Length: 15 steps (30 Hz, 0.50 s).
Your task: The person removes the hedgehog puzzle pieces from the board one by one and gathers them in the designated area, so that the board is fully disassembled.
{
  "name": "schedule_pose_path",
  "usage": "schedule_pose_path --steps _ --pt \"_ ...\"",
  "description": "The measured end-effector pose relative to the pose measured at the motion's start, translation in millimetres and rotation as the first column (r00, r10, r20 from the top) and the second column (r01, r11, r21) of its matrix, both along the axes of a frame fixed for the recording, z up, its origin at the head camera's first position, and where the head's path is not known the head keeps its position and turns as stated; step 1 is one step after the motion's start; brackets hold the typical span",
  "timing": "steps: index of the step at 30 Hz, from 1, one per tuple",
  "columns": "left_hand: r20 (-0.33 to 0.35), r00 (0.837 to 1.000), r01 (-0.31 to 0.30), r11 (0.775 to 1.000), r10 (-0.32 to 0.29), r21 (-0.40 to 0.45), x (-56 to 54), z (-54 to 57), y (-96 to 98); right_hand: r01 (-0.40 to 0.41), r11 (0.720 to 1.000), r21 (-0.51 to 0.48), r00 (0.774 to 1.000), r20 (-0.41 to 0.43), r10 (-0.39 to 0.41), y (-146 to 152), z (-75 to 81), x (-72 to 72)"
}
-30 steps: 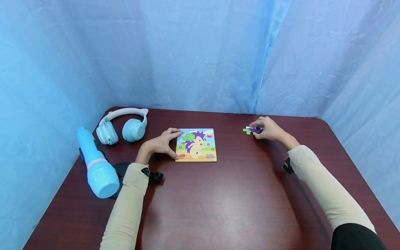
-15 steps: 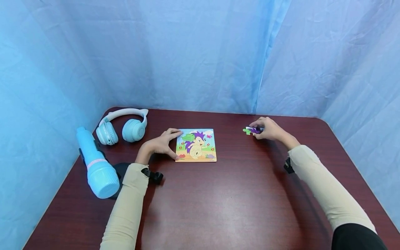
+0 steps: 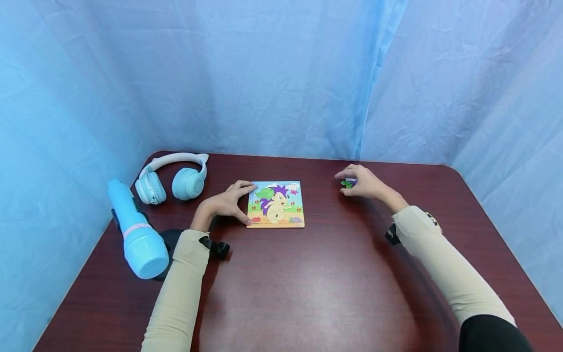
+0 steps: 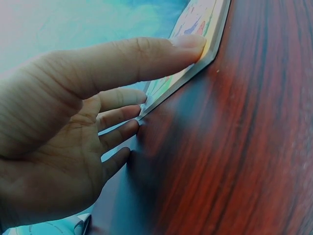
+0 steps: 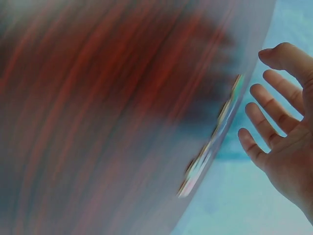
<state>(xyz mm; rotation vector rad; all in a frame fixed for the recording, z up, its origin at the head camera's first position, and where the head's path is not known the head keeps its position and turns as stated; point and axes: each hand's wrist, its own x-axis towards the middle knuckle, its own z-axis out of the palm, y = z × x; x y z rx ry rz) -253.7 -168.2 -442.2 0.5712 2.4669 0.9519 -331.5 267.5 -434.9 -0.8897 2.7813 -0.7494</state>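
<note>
Spread wide, our left hand touches the near-left and far-left corners of the puzzle board, whose face is filled by a hedgehog picture, while our right hand arches with fingers parted over a green-and-purple puzzle part right of the board, though we cannot tell whether they touch. We see brown tabletop between board and part and stretching broadly toward the near side, with headphones at its far-left corner and a blue microphone-shaped object along its left edge.
</note>
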Motion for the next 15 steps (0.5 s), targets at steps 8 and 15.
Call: schedule_pose_path --steps 8,15 --pt "-0.010 1.000 -0.005 1.000 0.005 0.011 -1.7 0.5 1.3 -0.072 0.997 -0.002 0.997 -0.013 0.072 -63.2 5.8 2.6" --pt "-0.025 1.000 -0.005 1.000 0.005 0.008 -2.4 -1.6 2.3 -0.120 0.992 -0.050 0.992 0.028 0.122 -117.2 6.0 6.5"
